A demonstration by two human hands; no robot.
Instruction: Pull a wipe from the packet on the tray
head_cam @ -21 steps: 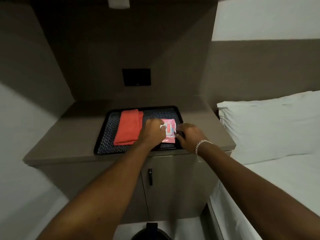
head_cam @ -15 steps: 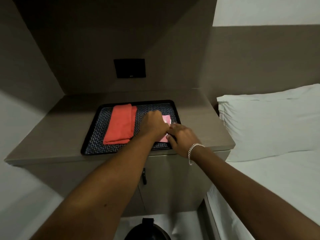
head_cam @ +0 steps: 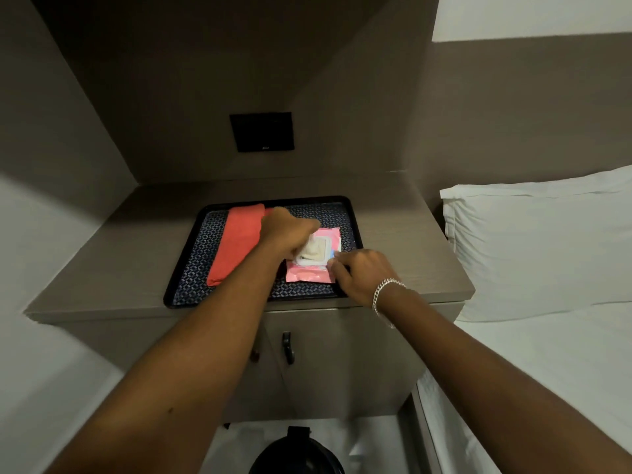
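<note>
A pink pack of wet wipes (head_cam: 309, 273) lies on a black patterned tray (head_cam: 352, 220) on a bedside cabinet. My left hand (head_cam: 285, 234) is curled over the pack's opening and pinches a whitish wipe (head_cam: 313, 249) that stands up out of it. My right hand (head_cam: 362, 271), with a silver bracelet at the wrist, grips the pack's right edge and holds it down on the tray. A folded coral cloth (head_cam: 236, 241) lies on the tray's left half, partly behind my left forearm.
The tray sits on a brown cabinet top (head_cam: 113, 265) set in a wall niche with a dark panel (head_cam: 261, 131). Below is a cabinet door handle (head_cam: 288, 347). A white pillow (head_cam: 540, 241) and bed are on the right. A dark round object (head_cam: 295, 456) stands on the floor.
My left hand has lifted a wipe out of the pack's opening, which now shows white. My right hand has stayed at the pack's right edge. The camera view shifted slightly.
</note>
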